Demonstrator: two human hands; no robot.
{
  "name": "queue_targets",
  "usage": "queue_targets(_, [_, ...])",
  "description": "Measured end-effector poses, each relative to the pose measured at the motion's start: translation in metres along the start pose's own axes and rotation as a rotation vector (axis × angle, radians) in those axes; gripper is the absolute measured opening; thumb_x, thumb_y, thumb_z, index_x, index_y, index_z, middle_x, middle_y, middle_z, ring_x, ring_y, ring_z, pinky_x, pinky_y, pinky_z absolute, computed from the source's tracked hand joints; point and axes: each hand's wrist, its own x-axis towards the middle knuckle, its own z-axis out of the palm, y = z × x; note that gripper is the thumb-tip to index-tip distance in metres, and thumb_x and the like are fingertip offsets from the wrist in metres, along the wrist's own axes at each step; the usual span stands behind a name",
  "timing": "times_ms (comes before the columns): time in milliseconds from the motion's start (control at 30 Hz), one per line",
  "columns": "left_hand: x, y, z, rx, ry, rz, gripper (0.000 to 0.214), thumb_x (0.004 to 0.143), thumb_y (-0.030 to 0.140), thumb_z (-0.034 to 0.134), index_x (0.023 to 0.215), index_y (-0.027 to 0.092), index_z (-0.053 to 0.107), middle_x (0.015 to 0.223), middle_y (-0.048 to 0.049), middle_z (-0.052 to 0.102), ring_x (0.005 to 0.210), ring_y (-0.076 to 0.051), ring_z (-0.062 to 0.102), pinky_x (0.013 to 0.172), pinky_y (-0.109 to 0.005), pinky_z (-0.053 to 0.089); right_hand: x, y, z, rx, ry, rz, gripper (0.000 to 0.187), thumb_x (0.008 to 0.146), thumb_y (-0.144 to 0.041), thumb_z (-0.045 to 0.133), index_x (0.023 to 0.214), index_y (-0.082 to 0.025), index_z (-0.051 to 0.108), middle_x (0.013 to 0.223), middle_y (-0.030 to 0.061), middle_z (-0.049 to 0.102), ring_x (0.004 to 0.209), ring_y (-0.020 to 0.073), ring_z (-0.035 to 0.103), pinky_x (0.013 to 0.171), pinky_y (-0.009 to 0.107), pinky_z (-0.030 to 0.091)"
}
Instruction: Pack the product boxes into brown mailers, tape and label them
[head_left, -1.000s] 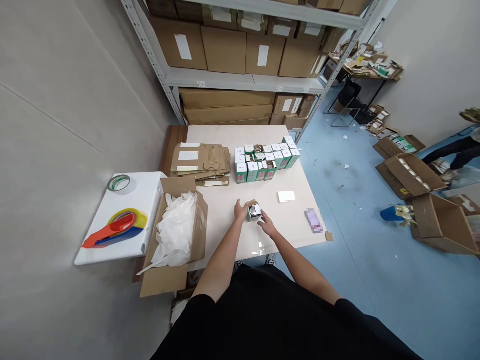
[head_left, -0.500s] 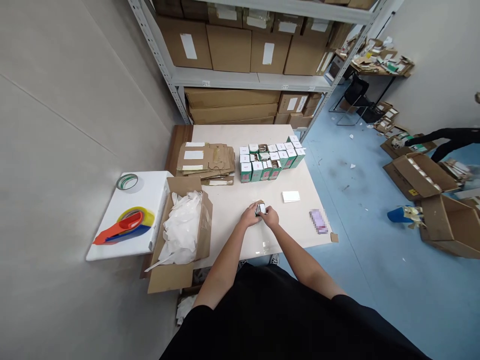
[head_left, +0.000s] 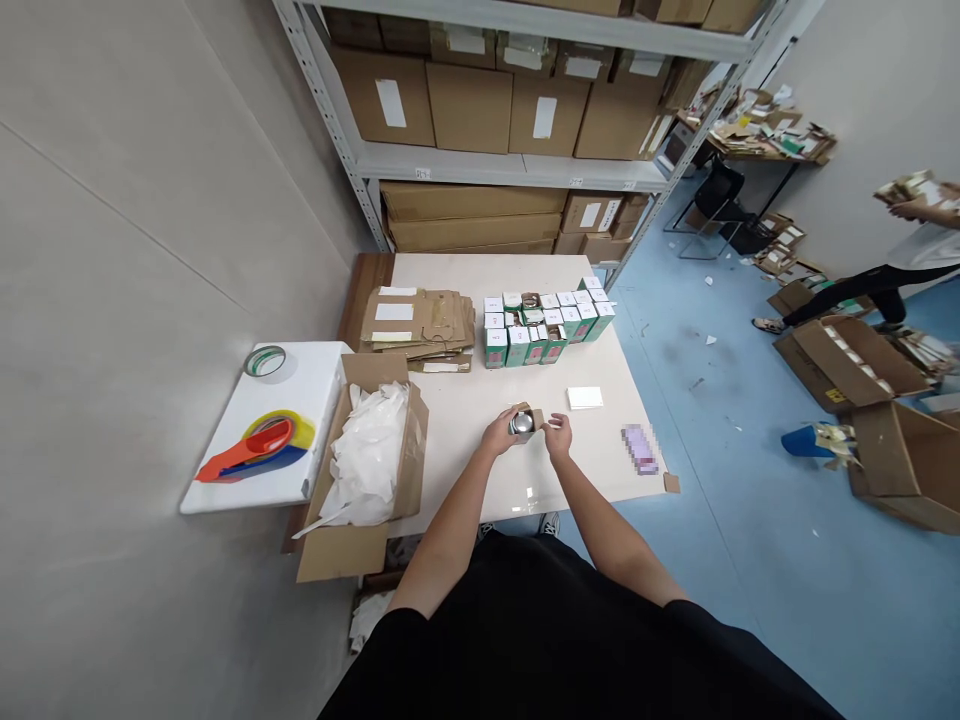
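Note:
My left hand (head_left: pixel 498 434) is closed round the side of a small box (head_left: pixel 514 427), which is open at the top. Inside it shows a round, silvery item (head_left: pixel 523 422), and a brown flap stands out on the right. Just right of that flap is my right hand (head_left: pixel 558 437), its bent fingers apart and seemingly holding nothing. A white card or pad (head_left: pixel 584 398) lies beyond it on the table (head_left: pixel 457 440). Several green and white small boxes (head_left: pixel 517 345) stand in rows farther back, some with open tops.
Flattened cardboard (head_left: pixel 416 325) lies at the table's left, behind a carton (head_left: pixel 420 420) of white plastic bags. A white stand (head_left: pixel 225 430) holds tape rolls and an orange tape dispenser (head_left: pixel 247 450). Shelving (head_left: pixel 465 165) rises behind. On the right another person (head_left: pixel 862 285) stands among cartons.
My right hand has drawn off the small box to the right, uncovering the round item and a flap. The left hand keeps its grip. The other person at right now stands more upright, carrying a stack.

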Motion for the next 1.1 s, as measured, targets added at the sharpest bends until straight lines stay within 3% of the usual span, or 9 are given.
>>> queue_targets(67, [0.0, 0.0, 0.001, -0.008, 0.009, 0.009, 0.088, 0.072, 0.006, 0.076, 0.154, 0.025, 0.048, 0.162, -0.0091, 0.044, 0.144, -0.029, 0.048, 0.12, -0.04, 0.04, 0.002, -0.008, 0.002, -0.02, 0.025, -0.11, 0.036, 0.085, -0.032, 0.057, 0.117, -0.021, 0.067, 0.122, 0.0098, 0.069, 0.105, 0.0221, 0.067, 0.093, 0.035, 0.055])
queue_targets(233, [0.001, -0.001, 0.003, -0.006, 0.015, 0.022, 0.085, 0.074, 0.004, 0.075, 0.154, 0.021, 0.048, 0.162, -0.0119, 0.044, 0.143, -0.03, 0.049, 0.119, -0.038, 0.04, 0.007, -0.029, 0.009, -0.281, -0.207, -0.166, 0.028, 0.074, -0.025, 0.077, 0.103, -0.024, 0.076, 0.147, 0.0116, 0.051, 0.138, 0.0353, 0.045, 0.111, 0.047, 0.043])
queue_targets(333, [0.001, -0.002, 0.003, -0.002, 0.009, 0.021, 0.084, 0.076, 0.007, 0.075, 0.154, 0.02, 0.048, 0.162, -0.0127, 0.043, 0.143, -0.03, 0.049, 0.119, -0.039, 0.04, 0.01, -0.035, 0.013, -0.381, -0.261, -0.134, 0.035, 0.069, -0.03, 0.086, 0.102, -0.023, 0.075, 0.152, 0.0146, 0.044, 0.14, 0.0402, 0.039, 0.108, 0.051, 0.043])
queue_targets(500, [0.004, -0.004, 0.005, 0.008, 0.003, 0.013, 0.086, 0.076, 0.006, 0.074, 0.156, 0.024, 0.046, 0.163, -0.01, 0.043, 0.144, -0.029, 0.048, 0.12, -0.04, 0.04, 0.016, -0.045, 0.014, -0.447, -0.31, -0.102, 0.036, 0.061, -0.036, 0.092, 0.087, -0.02, 0.074, 0.161, 0.0135, 0.035, 0.136, 0.0397, 0.042, 0.101, 0.048, 0.048])
queue_targets(667, [0.006, -0.005, 0.006, -0.042, 0.009, 0.039, 0.088, 0.073, 0.012, 0.078, 0.155, 0.024, 0.048, 0.159, -0.0113, 0.047, 0.142, -0.031, 0.05, 0.118, -0.043, 0.042, 0.006, -0.064, 0.004, -0.467, -0.293, -0.2, 0.035, 0.059, -0.032, 0.088, 0.086, -0.018, 0.069, 0.165, 0.0145, 0.031, 0.137, 0.0375, 0.043, 0.1, 0.043, 0.049])
queue_targets(767, [0.004, -0.008, 0.007, -0.095, 0.047, 0.06, 0.084, 0.072, 0.01, 0.077, 0.151, 0.024, 0.052, 0.155, -0.0099, 0.051, 0.14, -0.031, 0.052, 0.117, -0.042, 0.043, -0.006, -0.084, -0.014, -0.391, -0.236, -0.245, 0.038, 0.063, -0.034, 0.081, 0.094, -0.019, 0.064, 0.154, 0.0174, 0.046, 0.128, 0.0325, 0.053, 0.096, 0.04, 0.05])
queue_targets(867, [0.002, -0.01, 0.008, -0.12, 0.073, 0.05, 0.083, 0.07, 0.006, 0.076, 0.149, 0.023, 0.054, 0.156, -0.0102, 0.051, 0.14, -0.031, 0.051, 0.117, -0.041, 0.041, -0.013, -0.117, -0.044, -0.277, -0.222, -0.216, 0.044, 0.065, -0.035, 0.074, 0.104, -0.023, 0.058, 0.111, 0.0077, 0.07, 0.097, 0.0258, 0.066, 0.081, 0.036, 0.051])
queue_targets(967, [0.001, -0.007, 0.009, -0.16, 0.079, 0.01, 0.091, 0.068, 0.01, 0.08, 0.152, 0.021, 0.049, 0.157, -0.0118, 0.049, 0.142, -0.033, 0.048, 0.118, -0.044, 0.038, -0.013, -0.16, -0.08, -0.173, -0.202, -0.281, 0.042, 0.065, -0.039, 0.071, 0.102, -0.026, 0.054, 0.09, 0.0, 0.069, 0.081, 0.0228, 0.065, 0.073, 0.033, 0.049])
queue_targets(1100, [-0.007, 0.008, 0.005, -0.193, 0.066, -0.053, 0.119, 0.062, 0.018, 0.087, 0.164, 0.025, 0.026, 0.164, -0.0135, 0.039, 0.144, -0.036, 0.046, 0.118, -0.048, 0.036, -0.009, -0.209, -0.124, 0.003, -0.171, -0.407, 0.042, 0.066, -0.046, 0.072, 0.098, -0.026, 0.053, 0.095, -0.0002, 0.067, 0.083, 0.0209, 0.062, 0.074, 0.032, 0.048])
